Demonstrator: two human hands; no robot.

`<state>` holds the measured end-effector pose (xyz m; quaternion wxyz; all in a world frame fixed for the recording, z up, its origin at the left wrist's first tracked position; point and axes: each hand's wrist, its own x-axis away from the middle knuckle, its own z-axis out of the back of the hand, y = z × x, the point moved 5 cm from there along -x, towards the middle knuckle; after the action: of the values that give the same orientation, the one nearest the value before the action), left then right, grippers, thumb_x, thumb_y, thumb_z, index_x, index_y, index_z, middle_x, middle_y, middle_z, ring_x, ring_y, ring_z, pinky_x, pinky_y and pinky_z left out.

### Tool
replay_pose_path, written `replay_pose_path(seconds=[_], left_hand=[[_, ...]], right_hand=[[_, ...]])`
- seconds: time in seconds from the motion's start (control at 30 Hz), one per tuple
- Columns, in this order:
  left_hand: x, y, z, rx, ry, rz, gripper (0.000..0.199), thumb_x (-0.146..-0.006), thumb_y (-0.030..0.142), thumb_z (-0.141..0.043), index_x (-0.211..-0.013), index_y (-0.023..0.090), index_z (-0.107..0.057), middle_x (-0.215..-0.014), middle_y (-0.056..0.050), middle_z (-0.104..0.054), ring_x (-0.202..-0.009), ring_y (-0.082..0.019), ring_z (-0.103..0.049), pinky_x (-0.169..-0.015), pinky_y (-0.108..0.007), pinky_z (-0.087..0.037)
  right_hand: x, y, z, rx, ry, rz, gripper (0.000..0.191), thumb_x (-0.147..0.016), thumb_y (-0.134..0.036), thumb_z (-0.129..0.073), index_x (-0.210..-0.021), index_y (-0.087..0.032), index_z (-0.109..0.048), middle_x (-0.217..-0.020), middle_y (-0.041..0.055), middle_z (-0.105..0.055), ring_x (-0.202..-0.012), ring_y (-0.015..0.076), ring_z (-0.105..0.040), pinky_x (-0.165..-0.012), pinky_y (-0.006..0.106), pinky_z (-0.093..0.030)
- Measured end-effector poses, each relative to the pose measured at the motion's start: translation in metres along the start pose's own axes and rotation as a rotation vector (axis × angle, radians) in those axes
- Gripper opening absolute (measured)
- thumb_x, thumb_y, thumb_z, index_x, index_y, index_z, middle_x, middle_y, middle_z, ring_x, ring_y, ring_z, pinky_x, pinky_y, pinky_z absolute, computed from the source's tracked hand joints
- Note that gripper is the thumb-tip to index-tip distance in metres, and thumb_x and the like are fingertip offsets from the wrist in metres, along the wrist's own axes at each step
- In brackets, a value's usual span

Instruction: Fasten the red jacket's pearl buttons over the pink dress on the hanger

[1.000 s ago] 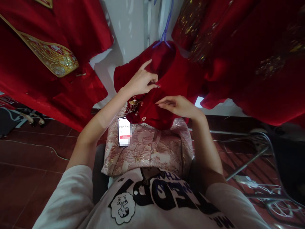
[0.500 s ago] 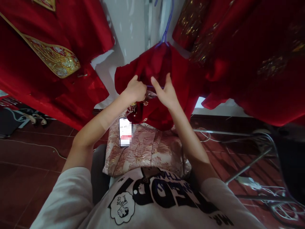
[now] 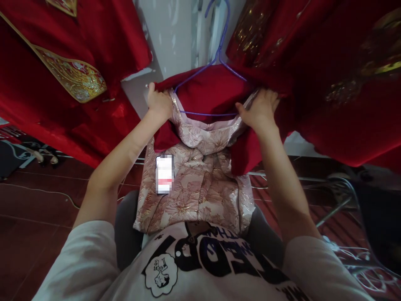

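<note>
A purple hanger (image 3: 218,52) stands inside the opened neck of a garment, its hook up. Red cloth (image 3: 203,90) lies behind the hanger, and its sides hang below both hands. Under the hanger's lower bar curves the pink floral top edge (image 3: 206,138) of a brocade dress (image 3: 188,184), which spreads over the lap. My left hand (image 3: 159,102) is closed on the red cloth at the left side of the opening. At the right side, my right hand (image 3: 261,108) grips the red cloth, thumb toward the opening. A phone (image 3: 165,173) lies on the brocade.
Red garments with gold embroidery hang at the left (image 3: 75,79) and right (image 3: 328,83). A pale wall (image 3: 166,37) is behind. At the lower right are a metal-framed chair (image 3: 338,209) and white cables (image 3: 372,278); shoes (image 3: 46,158) stand at the far left.
My hands have moved apart, left hand leftward and right hand rightward, spreading the red cloth. More of the purple hanger and the pink floral top edge now shows.
</note>
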<state>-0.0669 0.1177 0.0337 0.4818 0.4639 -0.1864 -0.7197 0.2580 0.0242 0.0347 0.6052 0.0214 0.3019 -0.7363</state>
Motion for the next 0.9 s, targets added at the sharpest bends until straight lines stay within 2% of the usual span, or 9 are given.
replay_pose_path(seconds=[0.1,0.23,0.3,0.37,0.43,0.5,0.63,0.77,0.9], left_hand=[[-0.002,0.014,0.002,-0.223,-0.064,0.003,0.023,-0.075,0.048,-0.081,-0.077,0.029,-0.068,-0.077,-0.005,-0.072,-0.143,-0.042,-0.040,-0.124,-0.060,0.007],[0.009,0.032,0.027,-0.441,-0.133,0.053,0.023,-0.084,0.049,-0.076,-0.079,0.027,-0.071,-0.086,-0.007,-0.074,-0.141,-0.042,-0.041,-0.124,-0.066,-0.001],[0.015,0.037,0.042,-0.567,-0.188,0.125,0.020,-0.092,0.038,-0.065,-0.081,0.023,-0.071,-0.099,-0.008,-0.076,-0.137,-0.043,-0.051,-0.122,-0.067,-0.014],[0.019,0.039,0.052,-0.648,-0.239,0.198,0.025,-0.099,0.029,-0.052,-0.086,0.021,-0.072,-0.111,-0.008,-0.076,-0.131,-0.040,-0.059,-0.119,-0.063,-0.028],[0.022,0.042,0.055,-0.655,-0.261,0.212,0.031,-0.103,0.028,-0.045,-0.092,0.020,-0.072,-0.116,-0.008,-0.075,-0.127,-0.037,-0.064,-0.114,-0.055,-0.040],[0.024,0.046,0.050,-0.611,-0.236,0.148,0.031,-0.104,0.035,-0.047,-0.098,0.019,-0.073,-0.114,-0.010,-0.076,-0.121,-0.035,-0.067,-0.109,-0.047,-0.046],[0.028,0.048,0.034,-0.435,-0.089,0.013,0.024,-0.098,0.042,-0.061,-0.108,0.022,-0.073,-0.110,-0.010,-0.076,-0.118,-0.033,-0.067,-0.107,-0.040,-0.045],[0.030,0.040,0.028,-0.397,-0.005,-0.005,0.023,-0.093,0.041,-0.067,-0.106,0.023,-0.073,-0.110,-0.011,-0.076,-0.131,-0.037,-0.060,-0.111,-0.043,-0.040],[0.030,0.026,0.040,-0.471,0.037,0.076,0.025,-0.090,0.045,-0.072,-0.097,0.021,-0.074,-0.101,-0.012,-0.076,-0.139,-0.038,-0.053,-0.112,-0.046,-0.037]], right_hand=[[0.001,-0.008,0.017,0.062,-0.021,-0.050,0.074,-0.094,-0.028,-0.071,-0.150,0.012,-0.043,-0.157,0.0390,-0.040,-0.154,0.0450,-0.034,-0.130,0.051,-0.020],[0.000,-0.005,0.041,0.079,-0.069,-0.061,0.071,-0.089,-0.030,-0.080,-0.143,0.006,-0.053,-0.151,0.0359,-0.047,-0.147,0.0391,-0.045,-0.119,0.047,-0.035],[-0.003,0.001,0.053,0.070,-0.133,-0.054,0.059,-0.089,-0.041,-0.081,-0.128,0.000,-0.066,-0.138,0.0309,-0.060,-0.131,0.0342,-0.058,-0.108,0.044,-0.043],[-0.005,0.007,0.060,0.041,-0.237,-0.038,0.048,-0.087,-0.051,-0.080,-0.106,-0.007,-0.073,-0.111,0.0211,-0.071,-0.103,0.0249,-0.066,-0.092,0.040,-0.047],[-0.005,0.011,0.065,-0.013,-0.300,-0.032,0.040,-0.084,-0.050,-0.083,-0.090,-0.012,-0.071,-0.088,0.0116,-0.071,-0.079,0.0164,-0.061,-0.080,0.037,-0.045],[-0.004,0.012,0.067,-0.109,-0.272,-0.018,0.031,-0.083,-0.040,-0.086,-0.087,-0.014,-0.070,-0.084,0.0082,-0.070,-0.071,0.0123,-0.055,-0.075,0.034,-0.044],[0.005,0.007,0.064,-0.293,-0.137,0.003,0.017,-0.088,-0.018,-0.076,-0.103,-0.010,-0.075,-0.100,0.0152,-0.076,-0.077,0.0127,-0.060,-0.077,0.030,-0.047],[0.011,0.008,0.061,-0.255,0.016,0.035,0.026,-0.088,-0.005,-0.062,-0.107,-0.011,-0.078,-0.110,0.0181,-0.078,-0.094,0.0183,-0.070,-0.093,0.031,-0.050],[0.001,0.044,0.051,-0.155,0.049,-0.026,0.028,-0.092,-0.011,-0.051,-0.105,-0.012,-0.076,-0.103,0.0190,-0.077,-0.095,0.0232,-0.070,-0.090,0.034,-0.051]])
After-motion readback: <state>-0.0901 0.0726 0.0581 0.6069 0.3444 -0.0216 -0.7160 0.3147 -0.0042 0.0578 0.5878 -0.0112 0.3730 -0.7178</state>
